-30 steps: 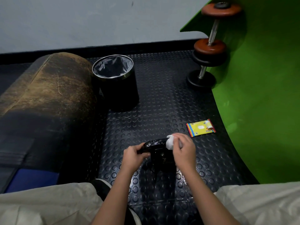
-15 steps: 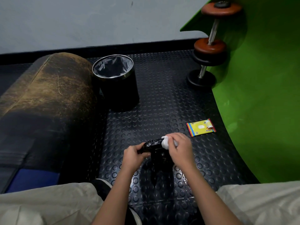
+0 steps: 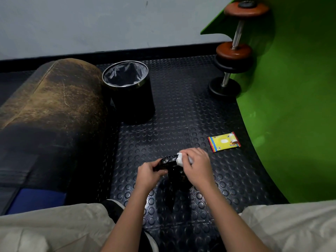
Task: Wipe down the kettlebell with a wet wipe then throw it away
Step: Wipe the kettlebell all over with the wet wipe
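Head view: left hand (image 3: pixel 149 172) grasps kettlebell (image 3: pixel 168 160) handle; right hand (image 3: pixel 197 167) clenches wipe (image 3: pixel 180 158); bin (image 3: pixel 131 91) well apart.

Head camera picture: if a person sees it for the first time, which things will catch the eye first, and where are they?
First, at the lower centre, the two hands on the black kettlebell: the left hand grips its handle, and the right hand presses a white wet wipe on it. Next, the bright yellow wipe packet lies on the studded floor to the right. Behind, a lined black bin stands open, and a dumbbell leans on the green wall.
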Demonstrator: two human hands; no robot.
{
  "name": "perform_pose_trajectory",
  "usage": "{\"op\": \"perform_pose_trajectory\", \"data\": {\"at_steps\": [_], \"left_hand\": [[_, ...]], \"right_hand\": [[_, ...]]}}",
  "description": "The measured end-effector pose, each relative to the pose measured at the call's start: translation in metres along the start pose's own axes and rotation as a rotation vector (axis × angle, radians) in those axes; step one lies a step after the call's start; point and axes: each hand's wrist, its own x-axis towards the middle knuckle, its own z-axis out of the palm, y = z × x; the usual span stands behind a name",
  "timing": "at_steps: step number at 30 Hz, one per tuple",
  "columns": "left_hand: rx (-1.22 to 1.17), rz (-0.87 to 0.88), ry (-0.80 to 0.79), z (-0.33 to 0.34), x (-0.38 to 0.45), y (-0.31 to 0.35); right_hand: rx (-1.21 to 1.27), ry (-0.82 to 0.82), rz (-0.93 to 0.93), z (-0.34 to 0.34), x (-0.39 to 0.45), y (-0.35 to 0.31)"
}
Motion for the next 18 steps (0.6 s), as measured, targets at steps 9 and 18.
{"op": "perform_pose_trajectory", "data": {"at_steps": [9,18], "left_hand": [[-0.014,-0.011,-0.002,0.001,0.001,-0.002],[-0.005,0.002,-0.002,0.001,0.000,-0.001]], "right_hand": [[0.104,0.147,0.379,-0.007,0.002,0.011],[0.065,0.112,0.082,-0.002,-0.001,0.008]]}}
